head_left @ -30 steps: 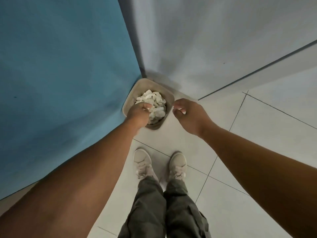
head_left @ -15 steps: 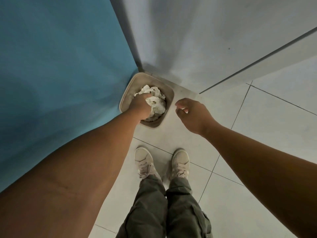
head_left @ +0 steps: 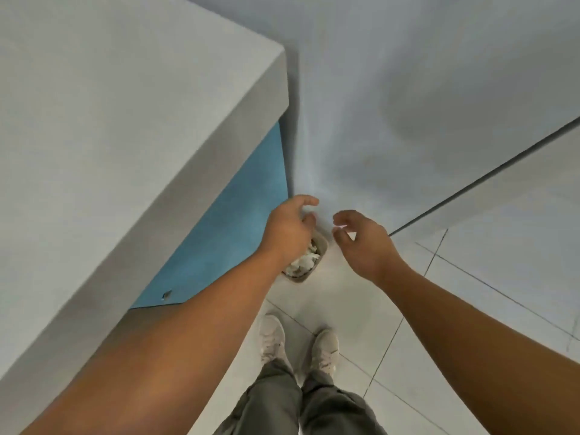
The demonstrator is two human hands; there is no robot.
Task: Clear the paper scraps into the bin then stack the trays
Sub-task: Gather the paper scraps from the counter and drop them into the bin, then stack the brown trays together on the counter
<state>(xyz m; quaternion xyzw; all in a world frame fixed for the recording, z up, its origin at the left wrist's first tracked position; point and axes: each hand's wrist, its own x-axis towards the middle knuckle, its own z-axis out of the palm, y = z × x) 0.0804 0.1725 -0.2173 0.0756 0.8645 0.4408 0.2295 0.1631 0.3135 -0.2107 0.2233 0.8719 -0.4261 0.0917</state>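
Left hand (head_left: pixel 287 229), right hand (head_left: pixel 364 243) loosely curled above bin (head_left: pixel 297 279) holding paper scraps (head_left: pixel 303 263).

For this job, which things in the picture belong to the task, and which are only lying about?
Belong to the job: bin; paper scraps inside it; left hand above the bin; right hand beside it. No trays are in view.

Only lying about: grey counter; its blue side panel; shoes; tiled floor.

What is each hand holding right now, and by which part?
Left hand holds nothing, above the bin. Right hand: cannot tell; something pale shows between its curled fingers.
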